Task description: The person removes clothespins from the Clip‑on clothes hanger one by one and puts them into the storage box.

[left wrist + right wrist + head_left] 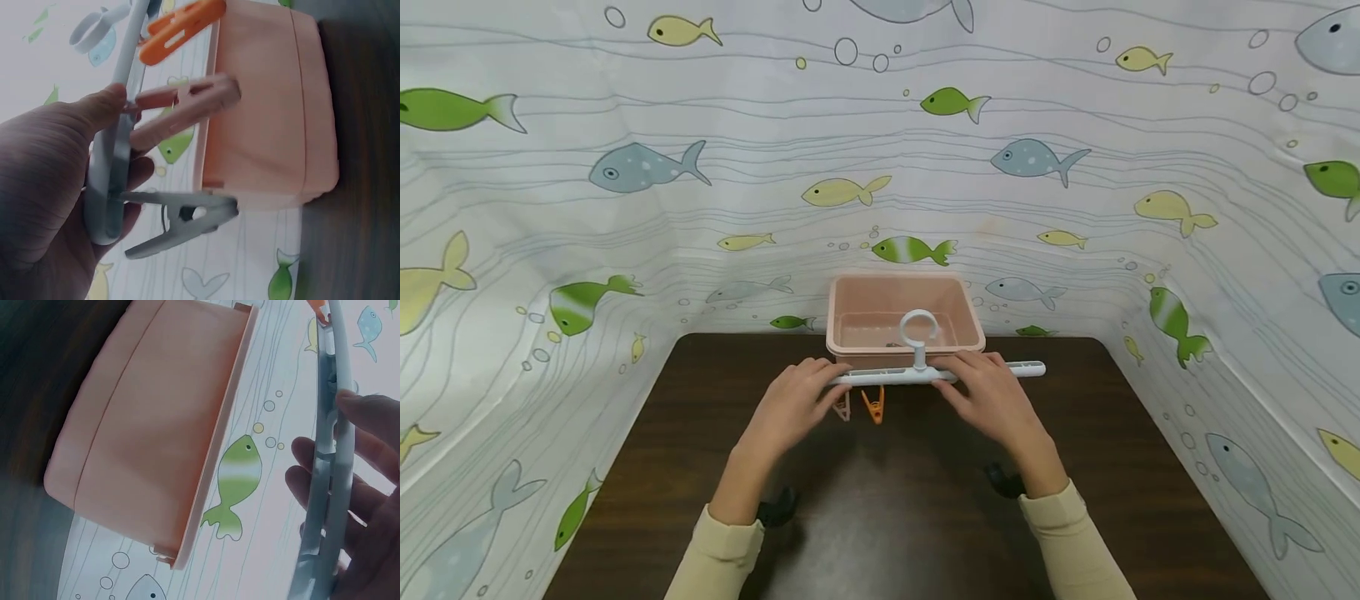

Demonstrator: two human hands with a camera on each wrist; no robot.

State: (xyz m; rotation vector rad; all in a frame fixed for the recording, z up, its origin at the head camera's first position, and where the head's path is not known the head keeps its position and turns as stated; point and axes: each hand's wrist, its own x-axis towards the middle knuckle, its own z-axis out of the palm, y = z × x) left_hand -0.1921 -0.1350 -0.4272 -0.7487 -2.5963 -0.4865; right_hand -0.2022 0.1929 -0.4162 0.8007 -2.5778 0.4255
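A white clip hanger (891, 377), its round hook pointing up, is held level in front of a pink bin. My left hand (790, 404) grips its left end between thumb and fingers. On the right half of the bar, my right hand (988, 396) pinches it, thumb on the near side and fingers behind. An orange clip (874, 407) hangs below the bar, left of the hook. In the left wrist view, a pink clip (181, 120) hangs close by the left thumb, and a grey clip (215, 215) sits near the bar's end.
The pink bin (906, 293) stands at the table's back edge, behind the hanger, with a few small items partly visible inside. A dark wooden table (895, 533) lies under both arms. A fish-patterned curtain (760, 108) encloses the back and sides.
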